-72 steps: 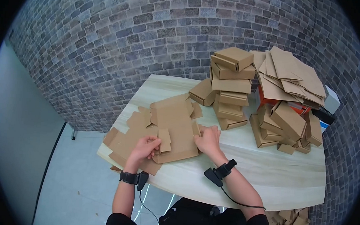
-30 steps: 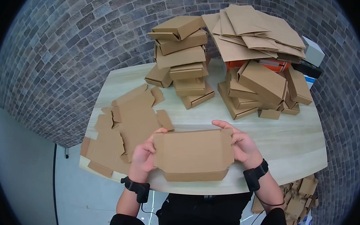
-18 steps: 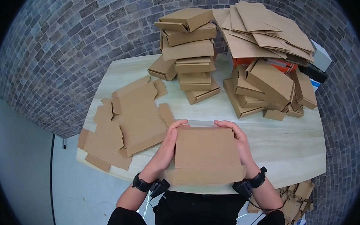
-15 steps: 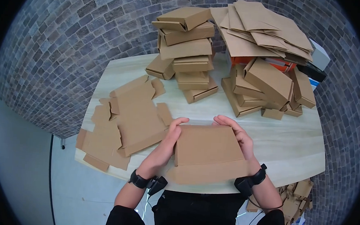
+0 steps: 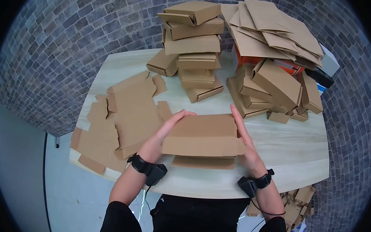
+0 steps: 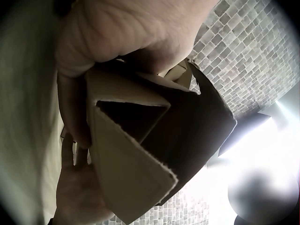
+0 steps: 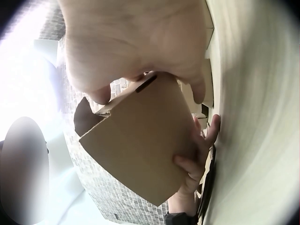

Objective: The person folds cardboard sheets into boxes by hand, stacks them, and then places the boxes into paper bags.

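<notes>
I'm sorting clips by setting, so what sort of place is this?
Probably a small packing workspace: a person's hands hold a part-folded cardboard box, flattened cardboard lies on the table, and a stack of folded boxes stands behind.

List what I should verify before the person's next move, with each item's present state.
1. Left hand on the held box: ok, at its left side.
2. Right hand on the box: ok, at its right side.
3. Box fully closed: not ok, the near flap stands away from the panel below.
4. Flat cardboard out from under the box: ok, it lies to the left.
5. Box stack standing: ok, though its layers are uneven.
6. Hidden inner folds seated: cannot tell.
</notes>
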Demonstrator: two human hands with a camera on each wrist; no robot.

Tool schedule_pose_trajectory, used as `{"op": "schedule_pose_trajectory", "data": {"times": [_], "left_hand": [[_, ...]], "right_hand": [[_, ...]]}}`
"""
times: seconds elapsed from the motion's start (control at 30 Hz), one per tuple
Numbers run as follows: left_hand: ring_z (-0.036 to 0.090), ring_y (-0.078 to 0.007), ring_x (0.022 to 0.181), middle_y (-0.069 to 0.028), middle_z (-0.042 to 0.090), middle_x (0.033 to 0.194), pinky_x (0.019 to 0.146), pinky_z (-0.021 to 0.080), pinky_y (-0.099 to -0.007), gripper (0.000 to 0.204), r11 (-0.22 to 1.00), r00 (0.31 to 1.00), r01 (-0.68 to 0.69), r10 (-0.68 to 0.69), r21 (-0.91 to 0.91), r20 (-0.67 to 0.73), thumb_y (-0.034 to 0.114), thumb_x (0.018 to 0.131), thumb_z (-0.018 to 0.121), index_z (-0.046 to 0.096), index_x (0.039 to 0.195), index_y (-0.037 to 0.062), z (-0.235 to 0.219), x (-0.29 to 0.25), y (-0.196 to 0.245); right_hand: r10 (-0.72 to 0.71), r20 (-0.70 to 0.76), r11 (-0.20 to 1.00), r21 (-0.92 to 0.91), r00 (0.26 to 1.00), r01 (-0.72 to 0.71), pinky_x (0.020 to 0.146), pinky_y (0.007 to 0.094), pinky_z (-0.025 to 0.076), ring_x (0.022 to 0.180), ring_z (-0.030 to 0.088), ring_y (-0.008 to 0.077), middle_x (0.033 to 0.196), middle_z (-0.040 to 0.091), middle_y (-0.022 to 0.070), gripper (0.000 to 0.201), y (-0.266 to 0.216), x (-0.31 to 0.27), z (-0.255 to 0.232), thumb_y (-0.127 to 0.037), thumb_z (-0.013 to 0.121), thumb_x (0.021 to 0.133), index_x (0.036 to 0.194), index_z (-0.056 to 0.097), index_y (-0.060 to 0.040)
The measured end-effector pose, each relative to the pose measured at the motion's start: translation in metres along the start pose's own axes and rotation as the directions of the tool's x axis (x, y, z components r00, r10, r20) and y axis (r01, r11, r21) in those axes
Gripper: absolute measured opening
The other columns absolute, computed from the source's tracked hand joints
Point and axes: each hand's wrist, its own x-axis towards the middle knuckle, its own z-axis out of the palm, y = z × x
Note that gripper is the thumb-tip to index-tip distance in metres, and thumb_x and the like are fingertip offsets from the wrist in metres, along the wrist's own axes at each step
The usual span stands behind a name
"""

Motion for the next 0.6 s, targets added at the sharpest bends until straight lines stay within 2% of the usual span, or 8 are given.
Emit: {"op": "schedule_pose_trajectory", "data": {"times": [0.1,0.17,0.23,0.33,0.4,0.47,0.53,0.6], "left_hand": [[0.062,-0.0192,0.107,-0.0094,0.064,0.117,0.093,0.050,-0.0317,0.047,0.992,1.000,0.008,-0.005,-0.128,0.027,0.043,0.103,0.045,0.059,0.125,0.0033,-0.003,-0.001,0.002],[0.062,-0.0206,0.108,-0.0108,0.063,0.119,0.095,0.051,-0.0352,0.048,0.954,0.990,0.056,-0.014,-0.296,0.141,0.044,0.103,0.047,0.058,0.126,0.0032,-0.005,-0.004,0.005],[0.062,-0.0227,0.109,-0.0129,0.063,0.121,0.097,0.051,-0.0384,0.053,0.908,0.994,0.099,-0.071,-0.408,0.083,0.048,0.102,0.046,0.057,0.129,0.0032,-0.003,-0.005,0.004],[0.061,-0.0232,0.112,-0.0132,0.061,0.125,0.099,0.051,-0.0386,0.060,0.935,0.997,0.057,-0.034,-0.349,0.071,0.052,0.102,0.043,0.053,0.135,0.0034,0.003,-0.005,0.000],[0.056,-0.0255,0.120,-0.0125,0.053,0.137,0.100,0.050,-0.0427,0.070,0.979,0.995,-0.008,0.028,-0.206,0.097,0.062,0.100,0.036,0.044,0.144,0.0088,0.009,-0.005,0.000],[0.051,-0.0266,0.126,-0.0113,0.047,0.143,0.102,0.048,-0.0458,0.073,0.982,0.986,-0.019,0.050,-0.189,0.161,0.065,0.098,0.033,0.036,0.149,0.0128,0.019,-0.017,0.004],[0.046,-0.0277,0.132,-0.0102,0.040,0.150,0.105,0.045,-0.0489,0.077,0.985,0.972,-0.031,0.070,-0.172,0.226,0.068,0.096,0.030,0.028,0.154,0.0167,0.023,-0.021,0.003],[0.031,-0.0293,0.143,-0.0084,0.026,0.158,0.113,0.033,-0.0534,0.087,0.985,0.948,-0.172,0.173,-0.026,0.267,0.076,0.090,0.027,0.012,0.158,0.0231,0.021,-0.018,-0.002]], "right_hand": [[-0.014,0.024,0.999,-0.030,1.000,0.015,0.121,0.0431,0.009,0.152,0.004,0.0297,0.164,0.000,0.0152,0.101,-0.002,0.002,0.003,-0.069,0.047,0.090,0.157,0.009,-0.0034],[-0.045,0.037,0.998,-0.039,0.998,0.046,0.121,0.0447,0.011,0.152,0.003,0.0317,0.164,-0.003,0.0163,0.111,-0.003,0.001,0.005,-0.075,0.052,0.085,0.157,0.007,-0.0038],[-0.081,0.027,0.985,-0.148,0.996,0.084,0.120,0.0478,0.014,0.151,0.004,0.0355,0.163,-0.006,0.0188,0.126,-0.003,0.000,0.005,-0.081,0.061,0.074,0.157,0.006,-0.0035],[-0.054,-0.060,0.957,-0.287,0.997,0.034,0.119,0.0493,0.013,0.151,0.004,0.0373,0.163,-0.002,0.0202,0.130,-0.006,0.002,0.008,-0.084,0.062,0.070,0.156,0.008,-0.0024],[-0.071,-0.091,0.951,-0.307,0.993,0.040,0.120,0.0476,0.013,0.151,0.007,0.0359,0.163,0.001,0.0197,0.128,0.003,0.001,0.008,-0.082,0.061,0.072,0.156,0.009,-0.0012],[-0.089,-0.128,0.943,-0.329,0.988,0.043,0.120,0.0459,0.013,0.151,0.009,0.0345,0.163,0.004,0.0193,0.126,0.005,-0.001,0.010,-0.081,0.060,0.074,0.155,0.009,0.0001],[-0.007,-0.250,1.000,-0.017,0.968,0.003,0.120,0.0413,0.013,0.150,0.013,0.0302,0.162,0.012,0.0179,0.116,0.002,-0.002,0.017,-0.075,0.057,0.082,0.154,0.011,0.0023],[-0.022,-0.263,1.000,-0.003,0.965,0.022,0.120,0.0397,0.012,0.149,0.015,0.0284,0.162,0.014,0.0172,0.108,0.013,-0.003,0.012,-0.069,0.055,0.086,0.154,0.012,0.0031]]}}
